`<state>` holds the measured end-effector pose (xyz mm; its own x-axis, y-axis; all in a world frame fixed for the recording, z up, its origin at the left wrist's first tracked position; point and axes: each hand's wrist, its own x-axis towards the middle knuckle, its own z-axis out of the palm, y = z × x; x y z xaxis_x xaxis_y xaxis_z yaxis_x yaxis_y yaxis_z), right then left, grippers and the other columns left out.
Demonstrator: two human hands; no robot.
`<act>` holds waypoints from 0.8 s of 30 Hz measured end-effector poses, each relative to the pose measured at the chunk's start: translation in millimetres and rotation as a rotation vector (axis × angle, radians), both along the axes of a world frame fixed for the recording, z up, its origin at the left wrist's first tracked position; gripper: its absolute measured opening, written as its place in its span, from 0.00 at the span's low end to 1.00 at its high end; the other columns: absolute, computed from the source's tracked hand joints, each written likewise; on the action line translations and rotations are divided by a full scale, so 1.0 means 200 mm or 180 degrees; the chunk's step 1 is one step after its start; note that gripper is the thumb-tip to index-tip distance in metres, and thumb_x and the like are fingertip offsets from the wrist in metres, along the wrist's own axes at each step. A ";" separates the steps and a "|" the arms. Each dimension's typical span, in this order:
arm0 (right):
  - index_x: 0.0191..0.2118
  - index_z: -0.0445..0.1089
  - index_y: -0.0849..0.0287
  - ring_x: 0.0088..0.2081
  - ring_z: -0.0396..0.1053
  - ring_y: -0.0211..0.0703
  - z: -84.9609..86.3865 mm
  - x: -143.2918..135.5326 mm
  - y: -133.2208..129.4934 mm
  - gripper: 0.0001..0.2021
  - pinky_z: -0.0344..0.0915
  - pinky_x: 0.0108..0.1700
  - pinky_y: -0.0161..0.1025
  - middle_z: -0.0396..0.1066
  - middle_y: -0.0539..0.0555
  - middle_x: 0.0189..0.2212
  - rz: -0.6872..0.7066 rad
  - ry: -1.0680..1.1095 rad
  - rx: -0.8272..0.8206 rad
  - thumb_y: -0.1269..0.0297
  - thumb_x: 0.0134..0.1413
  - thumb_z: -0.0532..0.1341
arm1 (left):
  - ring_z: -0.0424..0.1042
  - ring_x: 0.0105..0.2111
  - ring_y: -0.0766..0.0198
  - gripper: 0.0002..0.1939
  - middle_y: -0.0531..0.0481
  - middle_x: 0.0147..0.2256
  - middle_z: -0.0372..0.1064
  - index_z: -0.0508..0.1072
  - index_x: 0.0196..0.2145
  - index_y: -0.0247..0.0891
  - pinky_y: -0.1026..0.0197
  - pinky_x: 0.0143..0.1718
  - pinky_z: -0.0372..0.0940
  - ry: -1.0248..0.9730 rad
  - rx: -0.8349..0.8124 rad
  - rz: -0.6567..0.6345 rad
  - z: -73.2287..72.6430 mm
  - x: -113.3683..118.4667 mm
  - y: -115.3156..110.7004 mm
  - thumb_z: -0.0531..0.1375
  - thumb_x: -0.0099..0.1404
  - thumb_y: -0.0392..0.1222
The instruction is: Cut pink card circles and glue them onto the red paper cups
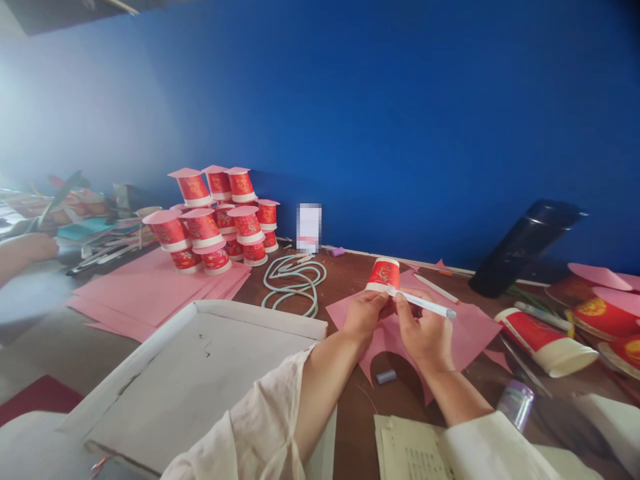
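A red paper cup (384,272) with a gold pattern and a white rim stands upside down on a cut sheet of pink paper (470,327). At its near rim, my left hand (364,313) is closed on the cup, fingers partly hidden. In my right hand (426,333) is a white pen (425,304), its tip end close to the cup's rim and the left fingers. Curved cut-outs mark the near edge of the pink sheet. A second white pen (437,289) lies behind on that sheet. Below the sheet is a small grey cap (386,377).
Stacked red cups with pink paper tops (203,227) stand left on pink sheets (125,290). Nearby are a coiled cable (295,283) and an open white box (190,373). Rightward lie a black bottle (523,247) and a tipped cup (545,340). Another person's hand (30,250) shows far left.
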<state>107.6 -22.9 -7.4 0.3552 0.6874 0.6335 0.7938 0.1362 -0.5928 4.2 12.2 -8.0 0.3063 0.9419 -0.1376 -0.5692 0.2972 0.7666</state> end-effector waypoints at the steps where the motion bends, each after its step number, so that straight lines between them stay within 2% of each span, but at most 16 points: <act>1: 0.37 0.73 0.57 0.28 0.73 0.47 0.00 0.00 0.00 0.15 0.64 0.30 0.39 0.76 0.55 0.29 0.0010 -0.0001 -0.0032 0.51 0.56 0.57 | 0.74 0.35 0.57 0.15 0.44 0.28 0.73 0.75 0.27 0.32 0.52 0.47 0.65 -0.0016 0.0018 0.0003 0.00 0.00 0.00 0.70 0.47 0.46; 8: 0.39 0.72 0.58 0.33 0.73 0.47 -0.01 0.01 0.00 0.14 0.65 0.34 0.40 0.76 0.57 0.35 0.0067 -0.0022 0.0204 0.54 0.57 0.57 | 0.74 0.33 0.59 0.13 0.45 0.26 0.73 0.75 0.26 0.31 0.51 0.50 0.64 -0.0119 0.0030 -0.0039 0.00 0.01 0.00 0.70 0.48 0.43; 15: 0.37 0.72 0.56 0.28 0.70 0.43 -0.02 0.01 0.00 0.12 0.64 0.30 0.37 0.76 0.53 0.32 0.0110 0.0045 0.0058 0.53 0.56 0.58 | 0.73 0.30 0.62 0.12 0.47 0.26 0.72 0.75 0.25 0.31 0.53 0.48 0.65 -0.0084 0.0099 -0.0004 -0.01 0.01 0.01 0.70 0.49 0.44; 21: 0.38 0.72 0.57 0.31 0.72 0.46 -0.02 0.02 0.01 0.12 0.65 0.34 0.39 0.76 0.55 0.33 0.0029 0.0015 0.0211 0.55 0.55 0.59 | 0.73 0.30 0.61 0.10 0.47 0.24 0.72 0.75 0.24 0.32 0.52 0.48 0.65 -0.0046 0.0080 -0.0043 0.01 0.01 0.00 0.69 0.50 0.42; 24: 0.37 0.72 0.56 0.30 0.72 0.46 -0.02 0.02 0.00 0.11 0.65 0.33 0.39 0.76 0.54 0.31 0.0102 0.0085 0.0068 0.55 0.55 0.59 | 0.72 0.29 0.63 0.10 0.48 0.24 0.71 0.75 0.23 0.32 0.53 0.48 0.65 -0.0116 0.0017 0.0036 0.01 0.01 0.00 0.69 0.50 0.41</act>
<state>111.5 -22.3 -11.9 0.3502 0.6850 0.6388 0.7728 0.1741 -0.6104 5.9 12.0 -5.8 0.3003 0.9461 -0.1215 -0.6001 0.2864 0.7469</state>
